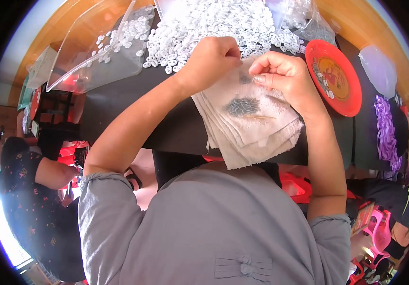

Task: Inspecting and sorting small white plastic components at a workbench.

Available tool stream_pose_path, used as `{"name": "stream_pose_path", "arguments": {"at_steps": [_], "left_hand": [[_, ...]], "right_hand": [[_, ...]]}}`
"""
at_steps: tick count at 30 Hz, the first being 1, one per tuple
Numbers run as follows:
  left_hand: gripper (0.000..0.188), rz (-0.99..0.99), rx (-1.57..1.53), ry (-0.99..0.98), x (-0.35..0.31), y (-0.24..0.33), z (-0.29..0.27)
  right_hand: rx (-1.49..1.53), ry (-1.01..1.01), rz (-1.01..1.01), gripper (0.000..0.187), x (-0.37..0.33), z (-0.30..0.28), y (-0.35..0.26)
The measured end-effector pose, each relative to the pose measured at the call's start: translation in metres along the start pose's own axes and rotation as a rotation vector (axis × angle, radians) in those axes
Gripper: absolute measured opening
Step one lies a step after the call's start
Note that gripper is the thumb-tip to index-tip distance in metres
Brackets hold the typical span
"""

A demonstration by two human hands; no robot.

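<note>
My left hand (214,61) is closed above the far end of a folded, pale cloth (271,133), its fingertips turned away from view. To its right, my right hand (285,78) pinches thumb against forefinger over the same cloth; anything between the fingertips is too small to name. On the cloth lies a dark heap of fine, metallic-looking bits (242,107), with a smaller dark patch (246,79) close to my right fingertips. A thin, tan sliver (264,117) rests beside the heap. Just beyond both hands spreads a big pile of small white oval pieces (223,23).
A clear plastic bin (83,76) lies at the left with loose white pieces. On the right stand a red plate (356,97) holding a few white pieces, a translucent bag (377,69) and purple ribbon-like strips (385,130). Another person (29,204) is at the left.
</note>
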State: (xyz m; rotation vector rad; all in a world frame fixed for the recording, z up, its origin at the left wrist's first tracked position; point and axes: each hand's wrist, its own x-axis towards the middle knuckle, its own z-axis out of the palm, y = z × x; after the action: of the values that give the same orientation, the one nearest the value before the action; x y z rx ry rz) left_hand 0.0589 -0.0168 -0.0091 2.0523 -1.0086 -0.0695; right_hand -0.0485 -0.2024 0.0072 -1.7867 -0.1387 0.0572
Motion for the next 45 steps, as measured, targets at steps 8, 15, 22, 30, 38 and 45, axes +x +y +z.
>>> {"name": "stream_pose_path", "arguments": {"at_steps": [8, 15, 22, 30, 38, 45], "left_hand": [[0.010, 0.085, -0.113, 0.029, -0.042, 0.021, 0.000], [0.007, 0.259, -0.087, 0.153, -0.047, 0.022, 0.012], [0.006, 0.286, -0.073, 0.128, -0.052, 0.018, 0.016], [0.007, -0.368, -0.713, -0.058, -0.050, 0.022, 0.007], [0.007, -0.395, -0.739, -0.008, -0.051, 0.022, 0.007], [0.009, -0.399, -0.725, 0.039, -0.050, 0.019, 0.005]], "right_hand": [[0.002, 0.024, 0.000, 0.023, 0.000, 0.005, -0.003], [0.046, 0.013, -0.005, 0.029, -0.001, 0.011, -0.003], [0.014, -0.007, -0.002, 0.028, 0.000, 0.014, -0.001], [-0.116, 0.147, -0.294, 0.030, 0.000, 0.027, 0.002], [-0.121, 0.187, -0.328, 0.031, -0.001, 0.025, 0.001], [-0.358, 0.112, -0.252, 0.018, -0.001, 0.016, 0.007]]}}
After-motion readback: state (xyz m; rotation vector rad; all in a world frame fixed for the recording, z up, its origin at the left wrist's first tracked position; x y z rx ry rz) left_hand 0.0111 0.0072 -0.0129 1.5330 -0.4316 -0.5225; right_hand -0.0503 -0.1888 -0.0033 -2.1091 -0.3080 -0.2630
